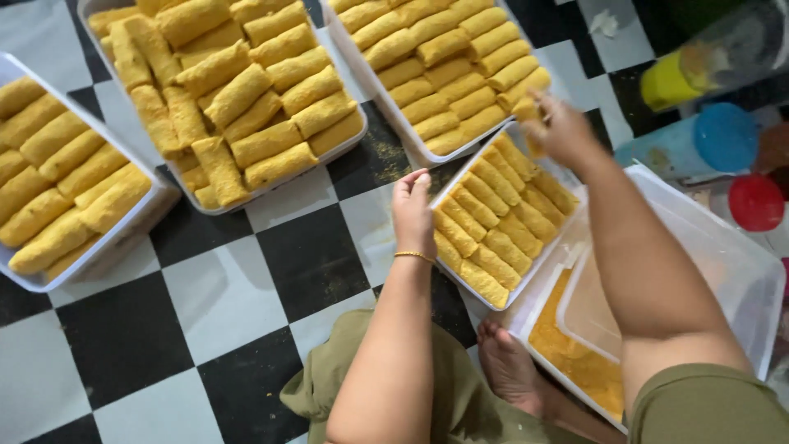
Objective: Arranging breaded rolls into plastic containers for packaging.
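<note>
My right hand (565,130) holds a breaded roll (528,115) above the far corner of a small white tray (460,289) packed with rows of breaded rolls (496,215). At that tray's left rim rests my left hand (412,212), fingers together, touching the edge and holding nothing; a gold bangle circles its wrist. I sit on the checkered floor, one bare foot (509,367) beside a clear container (744,284) with a layer of orange breadcrumbs (575,358).
Three larger white trays full of breaded rolls lie on the black-and-white tiles: one at the left (123,234), one at top centre (271,191), one at top right (386,111). Lidded tubs in yellow (670,82), blue (715,140) and red (754,202) stand at the right.
</note>
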